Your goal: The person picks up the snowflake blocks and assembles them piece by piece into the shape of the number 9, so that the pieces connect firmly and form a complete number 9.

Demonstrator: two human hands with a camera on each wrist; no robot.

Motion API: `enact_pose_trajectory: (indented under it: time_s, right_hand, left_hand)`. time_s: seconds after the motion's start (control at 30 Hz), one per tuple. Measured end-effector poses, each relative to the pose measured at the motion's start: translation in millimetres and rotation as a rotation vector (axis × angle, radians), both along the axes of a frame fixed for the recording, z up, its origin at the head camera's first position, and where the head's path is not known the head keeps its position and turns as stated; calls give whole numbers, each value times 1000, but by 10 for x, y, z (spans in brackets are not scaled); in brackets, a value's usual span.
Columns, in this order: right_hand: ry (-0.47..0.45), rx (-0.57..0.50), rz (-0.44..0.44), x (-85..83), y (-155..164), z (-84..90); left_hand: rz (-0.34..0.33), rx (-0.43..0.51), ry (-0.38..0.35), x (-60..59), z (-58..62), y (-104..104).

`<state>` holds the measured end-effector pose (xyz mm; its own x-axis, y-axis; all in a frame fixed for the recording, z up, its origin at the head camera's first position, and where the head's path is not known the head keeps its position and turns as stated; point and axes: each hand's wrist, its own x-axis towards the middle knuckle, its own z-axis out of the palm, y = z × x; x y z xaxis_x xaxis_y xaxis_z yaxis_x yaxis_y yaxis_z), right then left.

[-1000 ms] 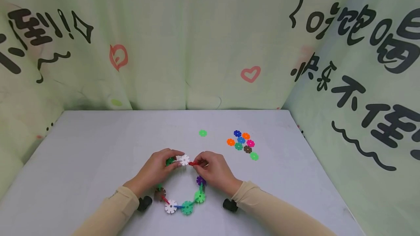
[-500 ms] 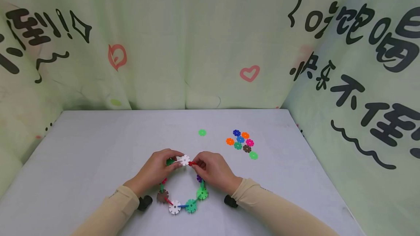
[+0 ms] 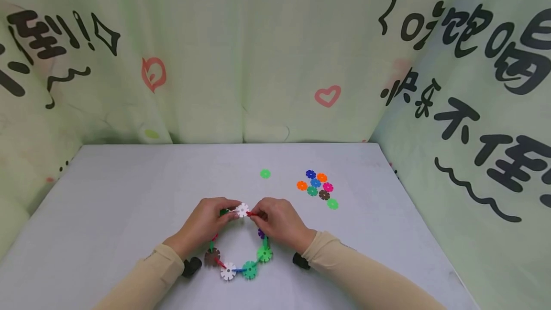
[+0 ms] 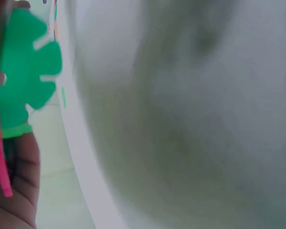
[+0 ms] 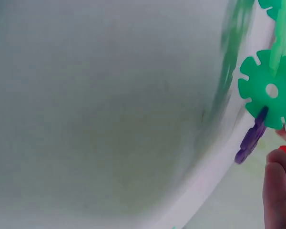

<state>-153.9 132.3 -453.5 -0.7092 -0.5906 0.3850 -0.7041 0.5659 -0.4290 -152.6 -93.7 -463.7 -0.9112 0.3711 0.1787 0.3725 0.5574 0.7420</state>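
Observation:
Notched plastic snowflake discs are slotted together into a ring-shaped chain in front of the person. At its far side the left hand (image 3: 205, 218) pinches the chain beside a white disc (image 3: 242, 210). Between thumb and fingers the right hand (image 3: 277, 219) pinches a red disc (image 3: 250, 214), seen edge-on and right at the white disc's rim. Brown (image 3: 212, 257), white, green (image 3: 249, 270) and light green discs form the near side. In the left wrist view a green disc (image 4: 43, 62) has a pink disc (image 4: 1, 157) slotted in. A purple disc (image 5: 251, 138) shows in the right wrist view.
Loose discs lie in a cluster at the back right of the white table (image 3: 150, 181), among them an orange disc (image 3: 302, 185) and a brown disc (image 3: 324, 194). A lone green disc (image 3: 265, 174) lies left of them. Printed curtains (image 3: 206, 61) surround the table.
The near part of the chain has shifted slightly right and a red-pink disc has come into view by the left wrist. The red disc has turned slightly against the white one.

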Motion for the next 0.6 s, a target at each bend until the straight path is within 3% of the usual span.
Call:
enact_pose_trajectory:
  time_s: [0.23,0.47,0.6]
  right_hand:
    - [12,40,0,-14,-20,7]
    - [85,80,18,-29,-45,27]
    - [57,49,21,-12,-20,16]
  left_hand:
    - [9,30,-30,2,-30,32]
    - [18,35,-17,8,-45,58]
    - [7,26,-26,20,-29,55]
